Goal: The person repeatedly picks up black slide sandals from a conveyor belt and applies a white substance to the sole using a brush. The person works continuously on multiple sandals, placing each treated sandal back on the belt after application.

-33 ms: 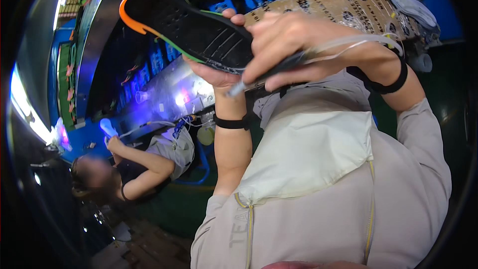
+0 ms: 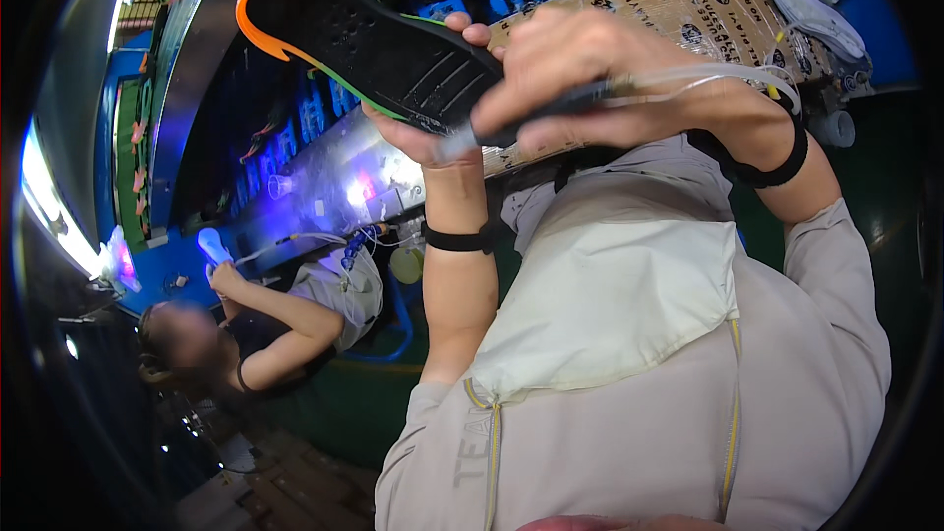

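Black shoe sole [image 2: 369, 39] in left hand [image 2: 433, 133], right hand [image 2: 580, 69] gripping tool [image 2: 536, 108]

Blue-lit workbench [image 2: 324, 187], bright window strip [image 2: 44, 206], dark floor [image 2: 295, 472]

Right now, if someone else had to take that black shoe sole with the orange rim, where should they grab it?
Probably at the free orange-rimmed end of the shoe sole, coming from the upper left. That end sticks out clear, while the left hand cradles the other end from below and the right hand works a pen-like tool against it.
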A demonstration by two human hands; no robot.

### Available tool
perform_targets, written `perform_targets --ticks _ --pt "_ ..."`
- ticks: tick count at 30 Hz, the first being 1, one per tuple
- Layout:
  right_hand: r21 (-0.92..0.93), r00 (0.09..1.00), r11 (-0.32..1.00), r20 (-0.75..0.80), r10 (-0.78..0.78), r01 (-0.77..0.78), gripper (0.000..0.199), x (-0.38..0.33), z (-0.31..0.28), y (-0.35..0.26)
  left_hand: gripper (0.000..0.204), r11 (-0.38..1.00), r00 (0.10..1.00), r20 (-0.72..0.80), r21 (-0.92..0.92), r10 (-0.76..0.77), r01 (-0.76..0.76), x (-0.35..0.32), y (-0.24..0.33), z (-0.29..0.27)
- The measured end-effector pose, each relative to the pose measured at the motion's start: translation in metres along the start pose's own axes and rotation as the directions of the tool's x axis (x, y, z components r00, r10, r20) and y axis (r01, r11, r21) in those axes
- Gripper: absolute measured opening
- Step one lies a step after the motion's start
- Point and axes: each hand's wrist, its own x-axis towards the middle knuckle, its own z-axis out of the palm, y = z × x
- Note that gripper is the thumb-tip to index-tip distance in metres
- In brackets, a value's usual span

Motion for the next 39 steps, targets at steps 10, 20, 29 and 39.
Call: perform_targets --ticks 10,20,29,39 --pt "-0.176 0.999 0.984 -0.038 0.007 -0.013 0.027 0.003 -0.007 -0.005 0.108 0.993 0.999 0.02 0.116 -0.031 0.029 0.009 0.021 0.013" --pt "-0.085 0.979 0.993 0.183 0.092 -0.078 0.028 0.002 -0.027 -0.013 0.1 0.95 0.969 0.079 0.231 -0.233 0.209 0.026 0.034 0.025" --pt "-0.177 0.971 0.983 0.226 0.079 -0.039 0.025 -0.006 -0.031 -0.016 0.062 0.719 0.944 -0.156 0.616 -0.29 0.322 0.046 0.046 0.028" --pt "-0.211 0.97 0.978 0.236 0.055 -0.004 0.03 -0.007 -0.037 -0.015 0.036 0.723 0.873 -0.322 0.493 -0.366 0.484 0.052 0.045 0.037"
